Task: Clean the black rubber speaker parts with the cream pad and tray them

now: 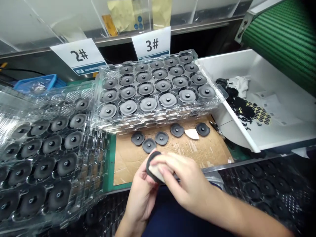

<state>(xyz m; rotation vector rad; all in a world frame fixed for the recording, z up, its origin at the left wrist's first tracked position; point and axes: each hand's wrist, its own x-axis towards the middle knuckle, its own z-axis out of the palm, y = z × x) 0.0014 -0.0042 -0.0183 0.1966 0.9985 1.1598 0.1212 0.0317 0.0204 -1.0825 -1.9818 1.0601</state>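
Between my two hands is a black rounded disc (149, 160), tilted up over the near edge of the cardboard. My left hand (142, 194) grips the disc from below and the left. With bent fingers, my right hand (187, 177) presses a white pad (156, 171) against the disc's face. Part of the pad is hidden under those fingers. Beyond my hands, several similar black discs (149, 145) with small centre studs lie on the cardboard sheet (125, 164). Among them rests another white pad (192, 133) with a pointed end.
A stack of clear trays (158, 113) filled with black discs stands behind the cardboard. More filled trays (84, 158) are at the left. On the right, a white bin (229, 115) holds black scraps and yellow-backed stickers. A blue basket (53, 82) sits at back left.
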